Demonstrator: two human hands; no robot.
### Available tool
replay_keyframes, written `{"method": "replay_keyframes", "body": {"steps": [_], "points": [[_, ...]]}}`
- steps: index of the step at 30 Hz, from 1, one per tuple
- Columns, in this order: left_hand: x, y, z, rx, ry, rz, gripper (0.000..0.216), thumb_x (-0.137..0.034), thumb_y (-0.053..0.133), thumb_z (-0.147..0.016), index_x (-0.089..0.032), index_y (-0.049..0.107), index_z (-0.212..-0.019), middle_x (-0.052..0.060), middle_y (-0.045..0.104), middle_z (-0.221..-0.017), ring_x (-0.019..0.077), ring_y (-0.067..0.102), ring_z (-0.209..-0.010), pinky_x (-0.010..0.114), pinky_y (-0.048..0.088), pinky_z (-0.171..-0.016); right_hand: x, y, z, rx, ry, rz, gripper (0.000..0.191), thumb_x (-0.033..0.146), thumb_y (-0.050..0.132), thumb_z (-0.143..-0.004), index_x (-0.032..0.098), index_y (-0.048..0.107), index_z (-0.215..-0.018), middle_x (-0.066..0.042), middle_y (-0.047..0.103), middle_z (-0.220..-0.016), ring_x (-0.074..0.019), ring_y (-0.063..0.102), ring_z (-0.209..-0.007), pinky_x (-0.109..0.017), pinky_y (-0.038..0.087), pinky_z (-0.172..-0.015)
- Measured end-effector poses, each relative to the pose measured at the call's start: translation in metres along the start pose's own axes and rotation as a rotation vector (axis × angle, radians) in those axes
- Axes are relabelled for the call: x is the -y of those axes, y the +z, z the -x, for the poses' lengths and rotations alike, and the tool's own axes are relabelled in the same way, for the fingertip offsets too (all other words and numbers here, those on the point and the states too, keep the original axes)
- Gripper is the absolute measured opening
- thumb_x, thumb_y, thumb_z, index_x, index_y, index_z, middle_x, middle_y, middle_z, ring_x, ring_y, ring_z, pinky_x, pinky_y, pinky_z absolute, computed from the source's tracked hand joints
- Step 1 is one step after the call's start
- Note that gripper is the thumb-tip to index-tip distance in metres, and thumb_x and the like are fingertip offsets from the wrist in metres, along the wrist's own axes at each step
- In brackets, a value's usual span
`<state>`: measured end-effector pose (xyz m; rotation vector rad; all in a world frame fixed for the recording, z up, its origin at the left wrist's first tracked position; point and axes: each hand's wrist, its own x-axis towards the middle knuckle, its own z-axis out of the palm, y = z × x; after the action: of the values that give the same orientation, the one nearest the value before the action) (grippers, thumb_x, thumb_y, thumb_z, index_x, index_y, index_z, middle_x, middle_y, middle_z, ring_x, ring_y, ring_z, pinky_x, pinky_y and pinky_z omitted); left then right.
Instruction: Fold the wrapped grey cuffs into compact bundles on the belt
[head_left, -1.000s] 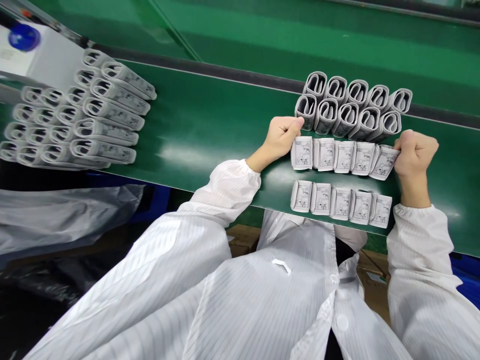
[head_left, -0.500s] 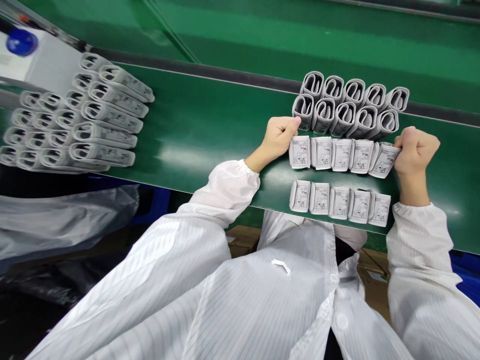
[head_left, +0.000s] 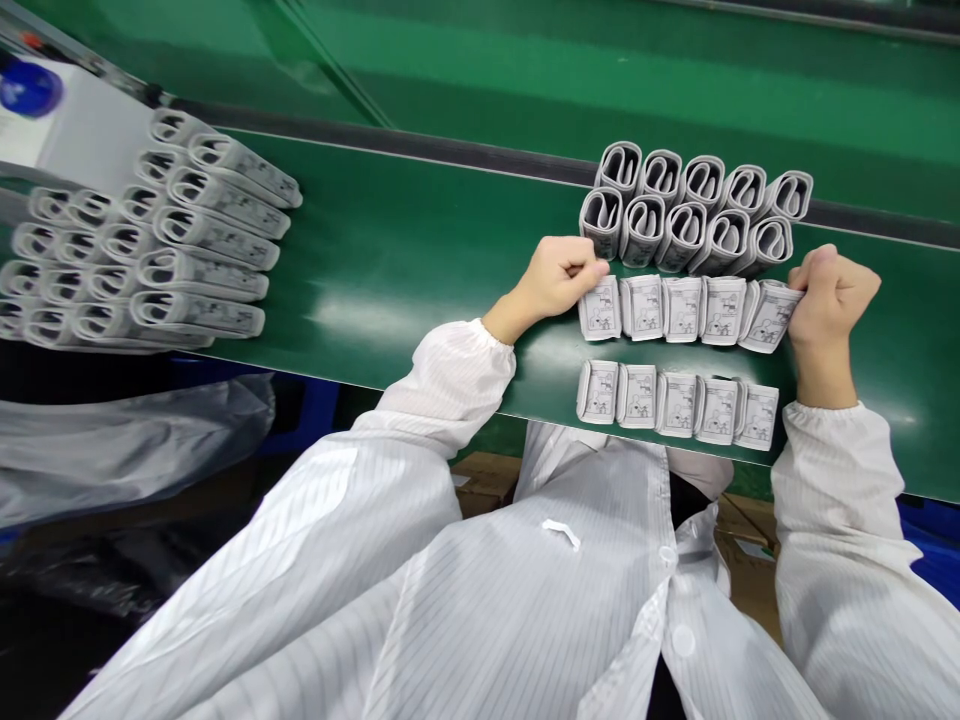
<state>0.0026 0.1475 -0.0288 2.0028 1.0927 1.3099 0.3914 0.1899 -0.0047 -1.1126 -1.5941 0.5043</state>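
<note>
A row of several folded grey cuffs with printed labels (head_left: 682,310) lies flat on the green belt (head_left: 420,260). My left hand (head_left: 559,280) is closed against the row's left end and my right hand (head_left: 829,295) is closed against its right end, squeezing the row between them. A second flat row of labelled cuffs (head_left: 675,402) lies nearer me, untouched. Just beyond my hands stand two rows of rolled cuffs on end (head_left: 694,210), touching the held row.
A big stack of long folded grey cuffs (head_left: 142,250) lies on the belt at the far left, beside a white box with a blue disc (head_left: 45,100). A dark rail (head_left: 465,155) edges the belt's far side. Clear plastic sheeting (head_left: 127,440) hangs below the belt at the left.
The held row has edged slightly toward the upright cuffs and my hands stay clamped on its ends. The left stack has drifted a little further left in view.
</note>
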Motion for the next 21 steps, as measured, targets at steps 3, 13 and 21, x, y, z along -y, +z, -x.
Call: {"method": "replay_keyframes", "body": {"steps": [3,13,21], "points": [[-0.002,-0.002,0.001,0.135,0.036,-0.039,0.076,-0.087,0.085,-0.090,-0.025,0.049,-0.064,-0.005,0.041,-0.060,0.0133,0.035,-0.059,0.037,0.028,-0.061,-0.001,-0.001,0.000,-0.020,-0.008,0.018,0.070,0.057,0.062,-0.111,0.025,0.047,-0.051,-0.001,0.047,-0.051,-0.0126,0.042,-0.048,-0.037,0.027,-0.056],[0.004,0.002,0.001,0.084,0.141,-0.053,0.069,-0.073,0.060,-0.115,-0.024,0.045,-0.068,-0.003,0.043,-0.064,0.0142,0.042,-0.061,0.036,0.032,-0.064,-0.007,0.000,-0.001,-0.043,-0.121,0.004,0.085,0.082,0.059,-0.113,0.027,0.045,-0.050,0.000,0.045,-0.051,-0.0121,0.041,-0.047,-0.037,0.025,-0.053],[0.008,0.001,0.004,0.104,0.178,-0.146,0.067,-0.068,0.043,-0.122,-0.024,0.044,-0.072,0.000,0.048,-0.070,0.0158,0.046,-0.064,0.037,0.037,-0.066,-0.004,-0.006,-0.003,0.017,-0.181,0.103,0.078,0.076,0.050,-0.117,0.030,0.044,-0.054,-0.001,0.045,-0.053,-0.0148,0.043,-0.051,-0.040,0.028,-0.056]]}}
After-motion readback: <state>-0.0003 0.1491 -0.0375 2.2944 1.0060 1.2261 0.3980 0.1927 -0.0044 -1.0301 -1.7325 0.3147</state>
